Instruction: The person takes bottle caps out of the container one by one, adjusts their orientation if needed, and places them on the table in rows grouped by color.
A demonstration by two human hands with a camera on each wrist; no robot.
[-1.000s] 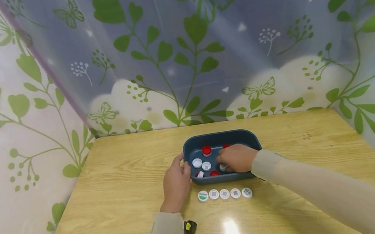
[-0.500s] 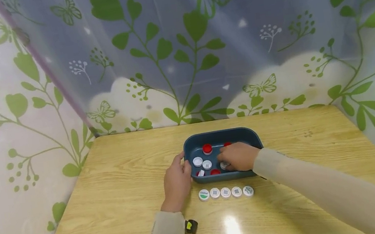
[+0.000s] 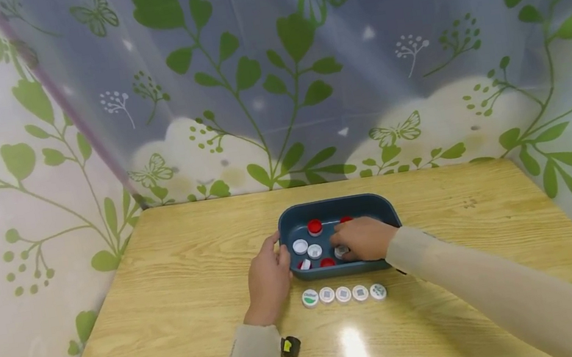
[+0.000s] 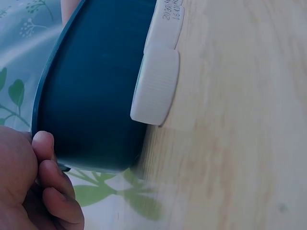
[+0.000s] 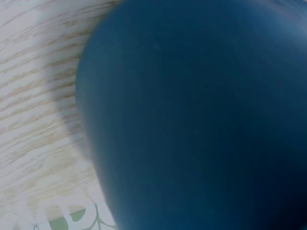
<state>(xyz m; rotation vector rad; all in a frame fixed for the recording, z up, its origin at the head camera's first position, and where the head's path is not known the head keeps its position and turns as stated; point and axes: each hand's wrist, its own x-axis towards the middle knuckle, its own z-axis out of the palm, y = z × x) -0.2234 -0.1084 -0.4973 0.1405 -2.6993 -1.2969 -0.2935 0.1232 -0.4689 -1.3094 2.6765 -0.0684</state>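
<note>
Cap handling, lower centre
We judge the white cap [image 3: 339,252] light, stiff; pinch its sides. Right hand [image 3: 364,239] pinches it, left hand [image 3: 270,279] grips the tray's [image 3: 357,268] rim.

On the side of one white cap [image 4: 165,24] are two rows of small dark stamped numbers, one starting with "20" — the rest is too blurry to trust — and the left-end cap [image 3: 310,298] has a word above its green part, too small to read.
</note>
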